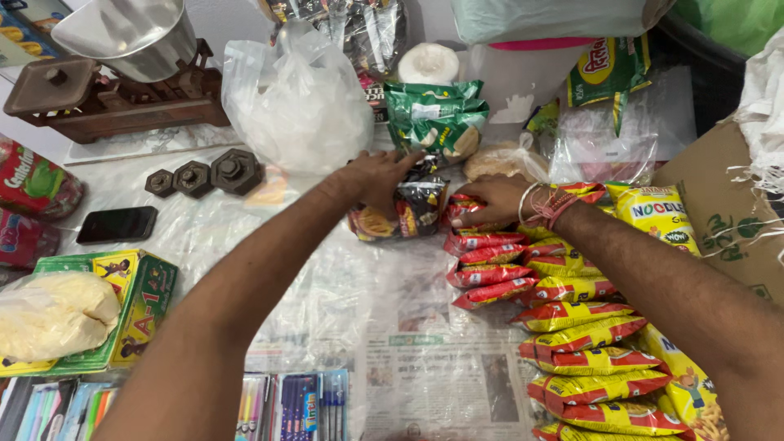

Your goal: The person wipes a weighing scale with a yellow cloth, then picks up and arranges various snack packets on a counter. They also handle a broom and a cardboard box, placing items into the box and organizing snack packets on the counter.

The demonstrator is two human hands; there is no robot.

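The left hand [377,175] reaches far across the counter with its fingers stretched out and loosely spread, palm down. It rests on the top of a dark snack packet [400,214] and its fingertips touch the lower edge of a green packet [434,118] lying just beyond. It presses rather than grips; nothing is closed inside the hand.

The right hand [494,200], with bangles and red thread at the wrist, lies just to the right of the dark packet. Its fingers curl down over the far end of a row of red and yellow noodle packets [563,314], and the fingertips sit on the topmost red packet [467,211]. The hand is half closed on that packet's edge; whether it truly pinches it I cannot tell.

The row of packets runs from the hands toward the near right. A white plastic bag [298,102] stands just left of the green packet, and three metal weights [204,175] lie farther left on the plastic-covered counter [327,278].
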